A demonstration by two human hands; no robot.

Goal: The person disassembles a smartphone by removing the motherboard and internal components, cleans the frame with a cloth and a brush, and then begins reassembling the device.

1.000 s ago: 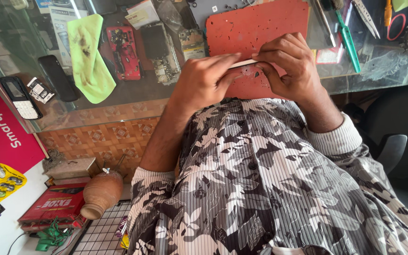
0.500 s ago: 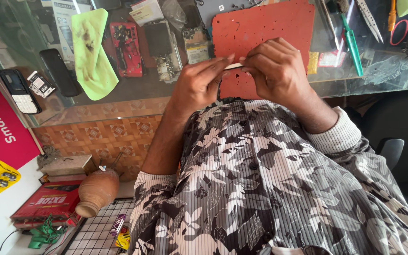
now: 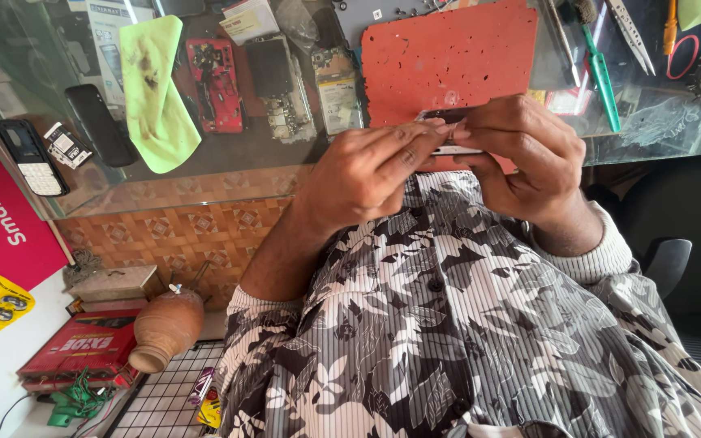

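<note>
Centrally, in the upper middle of the frame, a small dark phone (image 3: 445, 122) is held edge-on between both hands above the front rim of the glass counter (image 3: 204, 166). It is gripped by the right hand (image 3: 525, 158), whose fingers are curled around its right end and pressed together over its top. The left hand (image 3: 367, 174) is set against its left end, with the fingertips (image 3: 440, 130) drawn together and pinching the near edge.

Only a narrow strip of the phone is seen: a dark upper face and a pale, silvery side band beneath it. Behind it, a red work mat (image 3: 448, 53) dotted with small holes is spread on the counter.

Most of the phone is covered by the fingers, so its full shape and its front or back cannot be made out. Whether something thin is pinched by the left fingertips cannot be told. At the upper left of the frame a green cloth (image 3: 152, 93) is laid beside an opened red handset (image 3: 215, 85); a green-handled tool (image 3: 600, 77) lies at the upper right.
</note>
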